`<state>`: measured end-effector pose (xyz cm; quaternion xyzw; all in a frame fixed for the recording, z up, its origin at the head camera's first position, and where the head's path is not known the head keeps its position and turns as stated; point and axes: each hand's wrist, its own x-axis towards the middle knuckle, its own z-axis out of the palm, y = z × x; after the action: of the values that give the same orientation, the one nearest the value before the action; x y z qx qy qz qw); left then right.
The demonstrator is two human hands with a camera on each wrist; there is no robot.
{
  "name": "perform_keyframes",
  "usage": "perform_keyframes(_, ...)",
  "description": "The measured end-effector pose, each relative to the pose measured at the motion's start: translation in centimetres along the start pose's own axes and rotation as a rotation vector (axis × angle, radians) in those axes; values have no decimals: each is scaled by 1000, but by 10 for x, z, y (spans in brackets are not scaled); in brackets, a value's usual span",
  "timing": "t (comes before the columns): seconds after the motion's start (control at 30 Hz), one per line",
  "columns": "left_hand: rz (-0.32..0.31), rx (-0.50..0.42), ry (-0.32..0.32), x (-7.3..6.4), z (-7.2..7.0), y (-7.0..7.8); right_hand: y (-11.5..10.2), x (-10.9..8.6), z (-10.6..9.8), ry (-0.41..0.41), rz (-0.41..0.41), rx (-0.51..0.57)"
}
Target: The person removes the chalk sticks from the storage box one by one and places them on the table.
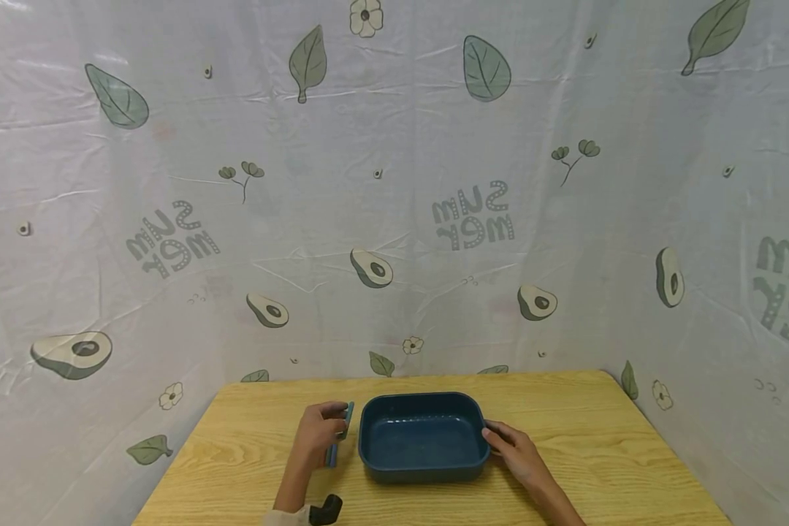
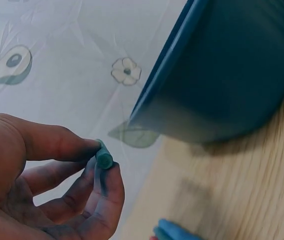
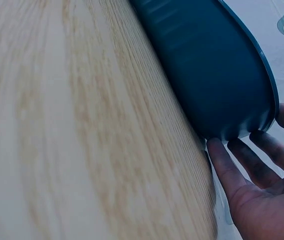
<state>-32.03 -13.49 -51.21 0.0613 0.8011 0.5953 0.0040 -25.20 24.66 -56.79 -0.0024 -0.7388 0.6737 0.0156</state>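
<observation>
My left hand [image 1: 322, 427] pinches a green stick of chalk [image 2: 104, 159] between thumb and fingertips, just left of a dark blue rectangular basin [image 1: 424, 471]. Dusty smudges mark its fingers in the left wrist view. Below this hand, more sticks of chalk [image 1: 332, 454] lie on the table; a blue one [image 2: 179, 231] shows best at the bottom of the left wrist view. My right hand [image 1: 516, 453] holds the basin's right end, thumb at the rim and fingertips against the outer wall [image 3: 221, 75]. The basin's visible inside is bare.
A wood-grain table [image 1: 598, 438] carries the basin near its middle. Behind and on both sides hangs a pale sheet [image 1: 408, 219] printed with leaves, flowers and avocados. A black strap piece [image 1: 325, 510] sits at the left wrist.
</observation>
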Motion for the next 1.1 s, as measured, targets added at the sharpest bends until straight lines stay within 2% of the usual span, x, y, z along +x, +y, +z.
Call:
perform_keyframes(0.27,-39,63,33,-3,-23,-14,0,0,1,0,15,13)
perform_keyframes(0.47,-60,24,68,-4,-38,-27,-1,-1,2,-4,20,12)
perform_keyframes(0.63,-61,48,112,-5,-48,-35,-1,-1,2,14,15,11)
perform_keyframes(0.77,-65,51,112,-6,-53,-40,-1,0,2,27,8,19)
perform_keyframes(0.97,-84,196,153,-9,-60,-49,-1,-1,1,-3,7,16)
perform_keyframes(1.1,-120,249,170,-9,-63,-54,-1,-1,1,-1,11,24)
